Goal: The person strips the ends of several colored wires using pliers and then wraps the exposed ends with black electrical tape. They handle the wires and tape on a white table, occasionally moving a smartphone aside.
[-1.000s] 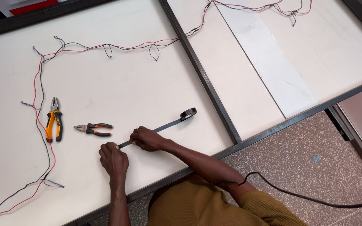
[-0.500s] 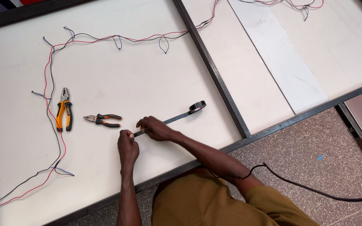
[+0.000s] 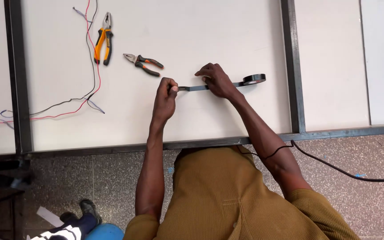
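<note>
A roll of black electrical tape (image 3: 254, 79) lies on the white tabletop (image 3: 201, 35), with a strip (image 3: 195, 88) pulled out to the left. My left hand (image 3: 165, 95) pinches the free end of that strip. My right hand (image 3: 216, 80) presses down on the strip closer to the roll. Small pliers with black and orange handles (image 3: 144, 64) lie just beyond my left hand. Larger orange-handled combination pliers (image 3: 103, 40) lie further left.
Red, black and blue wires (image 3: 90, 66) run down the left of the table and off to the left. Dark metal frame bars (image 3: 292, 66) divide the panels. A black cable (image 3: 343, 171) crosses the speckled floor. Another person's shoe (image 3: 87, 209) shows at the bottom left.
The view has swung round, so the table edge now runs level and tools sit higher. Both hands stay on the tape strip, which looks stretched about the same.
</note>
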